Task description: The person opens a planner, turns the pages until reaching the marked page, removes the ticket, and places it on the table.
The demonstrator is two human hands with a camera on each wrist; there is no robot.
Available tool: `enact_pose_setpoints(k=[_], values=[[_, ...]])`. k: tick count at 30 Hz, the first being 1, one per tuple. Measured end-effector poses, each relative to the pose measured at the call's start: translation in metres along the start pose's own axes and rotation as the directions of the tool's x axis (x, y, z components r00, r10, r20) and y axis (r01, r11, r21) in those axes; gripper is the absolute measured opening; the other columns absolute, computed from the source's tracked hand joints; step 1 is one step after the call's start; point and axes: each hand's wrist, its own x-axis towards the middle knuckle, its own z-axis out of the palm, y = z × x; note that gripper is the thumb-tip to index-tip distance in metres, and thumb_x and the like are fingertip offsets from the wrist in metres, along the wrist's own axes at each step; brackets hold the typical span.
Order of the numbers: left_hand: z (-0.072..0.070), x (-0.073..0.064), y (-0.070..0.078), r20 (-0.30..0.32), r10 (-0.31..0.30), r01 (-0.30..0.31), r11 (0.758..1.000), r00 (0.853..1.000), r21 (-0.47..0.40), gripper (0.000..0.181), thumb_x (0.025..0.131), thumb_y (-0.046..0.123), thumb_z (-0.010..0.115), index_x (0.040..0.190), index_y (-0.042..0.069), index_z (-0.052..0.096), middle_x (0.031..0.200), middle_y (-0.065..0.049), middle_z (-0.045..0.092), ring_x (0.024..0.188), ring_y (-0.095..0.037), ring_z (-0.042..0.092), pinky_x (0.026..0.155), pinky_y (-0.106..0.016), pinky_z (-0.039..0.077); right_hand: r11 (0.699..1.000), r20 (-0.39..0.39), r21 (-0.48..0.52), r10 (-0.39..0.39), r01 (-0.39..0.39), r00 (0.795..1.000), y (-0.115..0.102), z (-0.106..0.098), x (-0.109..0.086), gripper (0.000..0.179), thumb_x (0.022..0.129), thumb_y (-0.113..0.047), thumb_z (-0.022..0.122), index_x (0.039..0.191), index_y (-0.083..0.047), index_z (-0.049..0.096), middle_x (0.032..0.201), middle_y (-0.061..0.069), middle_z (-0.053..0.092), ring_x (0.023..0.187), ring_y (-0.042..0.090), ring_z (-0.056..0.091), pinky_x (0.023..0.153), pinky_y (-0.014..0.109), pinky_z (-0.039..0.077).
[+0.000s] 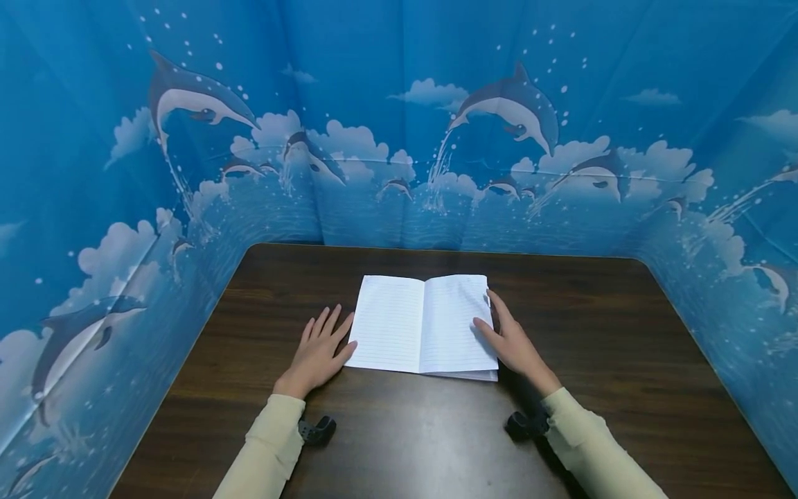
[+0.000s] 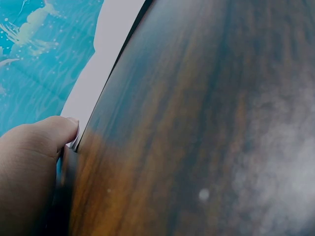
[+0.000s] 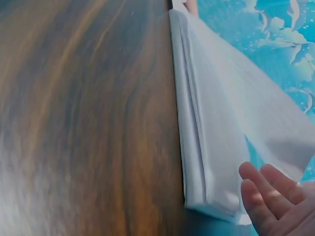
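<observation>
An open lined notebook (image 1: 389, 326) lies on the dark wooden table, its two white pages blank. My left hand (image 1: 318, 352) rests flat beside its left edge with fingers spread; the thumb reaches the lower left page edge, also visible at the left of the left wrist view. My right hand (image 1: 512, 341) is at the right edge, thumb over the right page (image 1: 458, 326) and fingers at the outer side. In the right wrist view, a raised leaf (image 3: 266, 113) stands away from the page stack (image 3: 216, 147), with several fingertips (image 3: 250, 171) beside the gap; the thumb is hidden there.
The brown table (image 1: 436, 436) extends around the notebook on all sides. A blue curtain (image 1: 399, 201) printed with dolphins and clouds encloses its back and sides. Black wrist devices (image 1: 316, 431) sit at both cuffs of the pale sleeves (image 1: 264, 450).
</observation>
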Motion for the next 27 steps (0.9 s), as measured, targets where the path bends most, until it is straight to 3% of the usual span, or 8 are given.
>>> enact_pose_setpoints(k=[10, 14, 17, 19, 27], values=[[-0.007, 0.007, 0.002, 0.032, -0.011, 0.011, 1.0, 0.999, 0.022, 0.07, 0.108, 0.052, 0.046, 0.167, 0.021, 0.025, 0.177, -0.012, 0.012, 0.164, -0.039, 0.005, 0.13, -0.064, 0.002, 0.976, 0.05, 0.178, 0.122, -0.129, 0.991, -0.016, -0.005, 0.001, 0.082, 0.111, -0.043, 0.048, 0.169, -0.006, 0.003, 0.176, 0.018, 0.006, 0.161, 0.04, 0.019, 0.129, 0.059, 0.022], [-0.008, 0.007, 0.002, 0.034, -0.012, 0.011, 1.0, 0.999, 0.025, 0.07, 0.108, 0.052, 0.046, 0.168, 0.021, 0.024, 0.177, -0.012, 0.011, 0.164, -0.039, 0.004, 0.13, -0.064, 0.002, 0.961, 0.077, 0.229, 0.141, -0.155, 0.987, -0.027, -0.007, -0.001, 0.079, 0.111, -0.048, 0.043, 0.17, -0.015, 0.003, 0.176, 0.019, 0.011, 0.159, 0.042, 0.025, 0.125, 0.064, 0.028], [-0.008, 0.006, 0.002, 0.031, -0.011, 0.011, 1.0, 0.999, 0.024, 0.07, 0.108, 0.052, 0.046, 0.168, 0.022, 0.024, 0.177, -0.012, 0.012, 0.164, -0.038, 0.005, 0.13, -0.063, 0.003, 0.946, 0.099, 0.285, 0.131, -0.155, 0.986, -0.034, -0.005, -0.003, 0.075, 0.111, -0.049, 0.04, 0.17, -0.021, 0.003, 0.172, 0.023, 0.019, 0.146, 0.042, 0.037, 0.119, 0.062, 0.037], [-0.008, 0.004, 0.002, 0.025, -0.007, 0.006, 1.0, 1.0, 0.022, 0.07, 0.108, 0.052, 0.046, 0.167, 0.021, 0.025, 0.177, -0.013, 0.013, 0.164, -0.04, 0.006, 0.13, -0.064, 0.004, 0.927, 0.119, 0.343, 0.117, -0.151, 0.986, -0.036, -0.004, -0.004, 0.072, 0.112, -0.048, 0.038, 0.17, -0.022, 0.004, 0.172, 0.023, 0.02, 0.144, 0.041, 0.039, 0.12, 0.06, 0.036], [-0.006, 0.0, 0.001, 0.025, -0.012, 0.012, 1.0, 1.0, 0.006, 0.069, 0.108, 0.05, 0.047, 0.167, 0.021, 0.026, 0.176, -0.013, 0.014, 0.164, -0.04, 0.007, 0.13, -0.065, 0.004, 0.87, 0.218, 0.489, -0.047, -0.067, 0.975, -0.046, 0.008, -0.003, 0.067, 0.114, -0.041, 0.029, 0.169, -0.015, 0.0, 0.172, 0.026, 0.019, 0.155, 0.045, 0.032, 0.125, 0.063, 0.027]])
